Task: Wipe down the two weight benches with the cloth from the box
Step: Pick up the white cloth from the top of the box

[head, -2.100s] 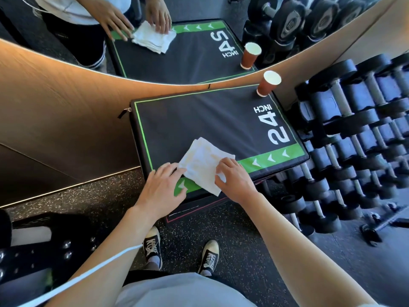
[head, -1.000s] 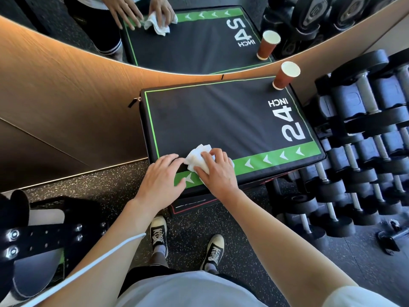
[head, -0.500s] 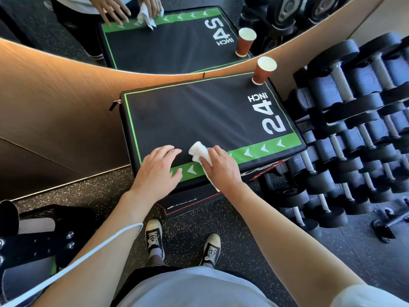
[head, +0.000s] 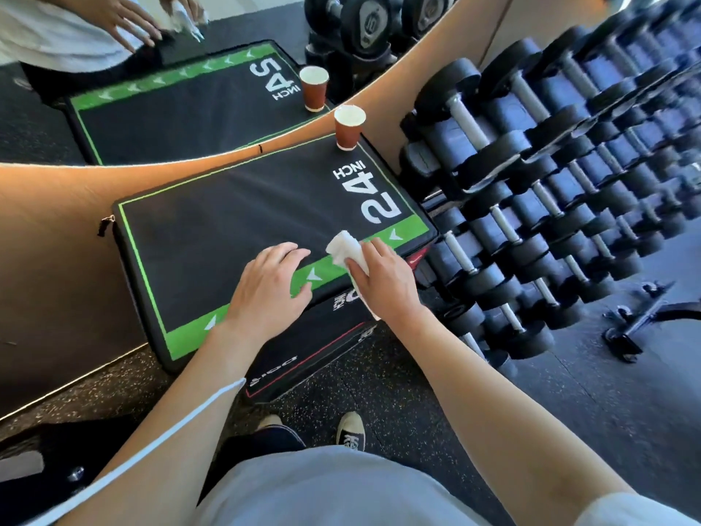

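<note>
Both hands are down at the near edge of the black box (head: 235,222) with the green stripe and "24 INCH" on top: the right hand (head: 383,286) has its grip bunched tight around the white cloth (head: 343,246), right on the green stripe at the box's near right corner. The left hand (head: 265,294) just rests flat and relaxed on the stripe beside it, holding nothing. A brown paper cup (head: 348,127) stands upright on the far right corner, with a rack of dumbbells (head: 531,176) just beside the box.
</note>
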Available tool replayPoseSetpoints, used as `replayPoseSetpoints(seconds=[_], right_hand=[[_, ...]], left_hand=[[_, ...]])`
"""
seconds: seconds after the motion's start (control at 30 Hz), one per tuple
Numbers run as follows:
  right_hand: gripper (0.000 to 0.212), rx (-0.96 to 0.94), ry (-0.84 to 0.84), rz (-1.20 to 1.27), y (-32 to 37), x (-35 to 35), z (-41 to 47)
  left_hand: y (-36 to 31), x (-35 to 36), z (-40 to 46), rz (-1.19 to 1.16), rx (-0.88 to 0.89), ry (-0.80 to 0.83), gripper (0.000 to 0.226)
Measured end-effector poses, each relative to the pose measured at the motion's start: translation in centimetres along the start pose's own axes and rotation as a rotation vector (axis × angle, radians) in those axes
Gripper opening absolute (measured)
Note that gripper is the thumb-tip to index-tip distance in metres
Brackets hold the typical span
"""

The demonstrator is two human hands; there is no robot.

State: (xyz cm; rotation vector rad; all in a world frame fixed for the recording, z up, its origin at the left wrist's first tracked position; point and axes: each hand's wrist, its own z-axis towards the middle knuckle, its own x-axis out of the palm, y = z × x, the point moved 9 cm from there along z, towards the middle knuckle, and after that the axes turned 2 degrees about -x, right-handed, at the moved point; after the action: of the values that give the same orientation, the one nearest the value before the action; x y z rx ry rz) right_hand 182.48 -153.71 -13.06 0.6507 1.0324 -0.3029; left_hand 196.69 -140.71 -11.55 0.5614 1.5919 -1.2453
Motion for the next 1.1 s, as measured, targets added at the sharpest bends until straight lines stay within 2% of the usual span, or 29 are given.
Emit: replayPoseSetpoints(seconds=[0.27,0.53,1.1], right_hand=[[0.033,0.282,-0.092,-0.125,-4.3,-6.1,-4.8],[0.031,0.589,-0.211,-0.232,-3.0,-10.7,-12.5],[0.034,1.095,-0.43,-0.438,2.8,-20.1,-36.8]], left_hand=[[-6.9,1.2,3.7,-0.034,0.303,0.097,0.054],[-11.8,1.6,2.3,-0.075,0.599,0.226,0.055],[-25.8,5.8,-12.5,-0.158,1.091,0.445,0.057]])
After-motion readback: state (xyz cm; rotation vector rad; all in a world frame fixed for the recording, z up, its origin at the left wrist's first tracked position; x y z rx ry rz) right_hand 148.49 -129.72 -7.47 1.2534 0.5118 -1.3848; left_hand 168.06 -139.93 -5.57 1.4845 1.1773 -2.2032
